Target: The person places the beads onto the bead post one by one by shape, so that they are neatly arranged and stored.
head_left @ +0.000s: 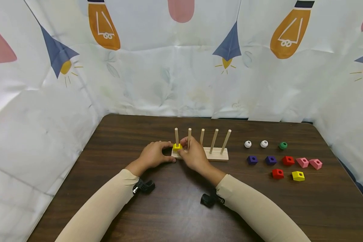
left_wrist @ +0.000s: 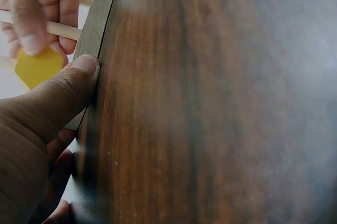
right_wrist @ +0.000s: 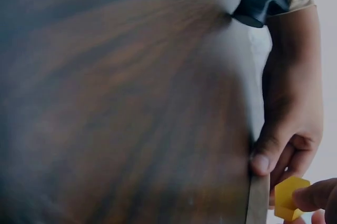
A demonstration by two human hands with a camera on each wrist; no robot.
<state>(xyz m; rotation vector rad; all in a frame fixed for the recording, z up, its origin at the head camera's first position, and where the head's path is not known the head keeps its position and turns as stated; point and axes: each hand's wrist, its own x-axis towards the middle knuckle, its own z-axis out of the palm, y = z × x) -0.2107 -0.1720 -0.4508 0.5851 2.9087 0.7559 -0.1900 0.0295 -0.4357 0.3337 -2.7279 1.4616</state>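
A: Where is the yellow block (head_left: 177, 146)?
B: Low on the leftmost peg (head_left: 176, 136), pinched by the right hand (head_left: 194, 155).
A: And the left hand (head_left: 154, 155)?
B: Curled round the wooden base (head_left: 219, 154); the base should be kept steadied on the desk (head_left: 169, 208) while the block is seated squarely.

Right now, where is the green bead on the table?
In the head view, the green bead sits right of the peg stand, beside two white beads, just behind a red block.
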